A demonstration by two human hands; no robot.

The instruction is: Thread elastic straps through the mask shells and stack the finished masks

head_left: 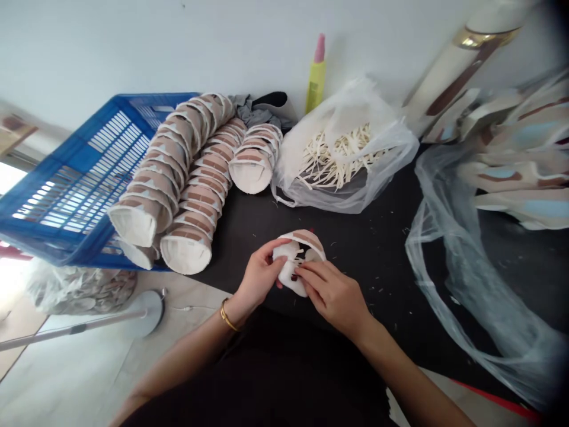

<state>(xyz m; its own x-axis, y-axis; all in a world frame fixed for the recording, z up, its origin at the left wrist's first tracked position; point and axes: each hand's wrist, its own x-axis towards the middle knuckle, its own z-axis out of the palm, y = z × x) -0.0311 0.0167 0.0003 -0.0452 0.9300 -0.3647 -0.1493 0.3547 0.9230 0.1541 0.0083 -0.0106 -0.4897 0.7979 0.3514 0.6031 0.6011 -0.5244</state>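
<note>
Close to my body, a shoe upper (290, 274) with white lining and a tan and brown outside is held over the black table. My left hand (262, 270) grips its left edge, thumb pressed on the white lining. At the opposite side, my right hand (333, 293) has its fingers pinched together at the opening. A short pale strip (299, 254) shows between the hands at that opening; whether my right fingers hold it is hidden. Beyond them, a clear plastic bag (284, 157) contains many cream strips (335, 160).
Nested stacks of similar uppers (191, 228) stand at left, partly over a blue plastic crate (80, 172). A yellow bottle (315, 86) with a pink cap is by the wall. At right lie more flat pieces (524, 172) and a crumpled plastic bag (475, 267).
</note>
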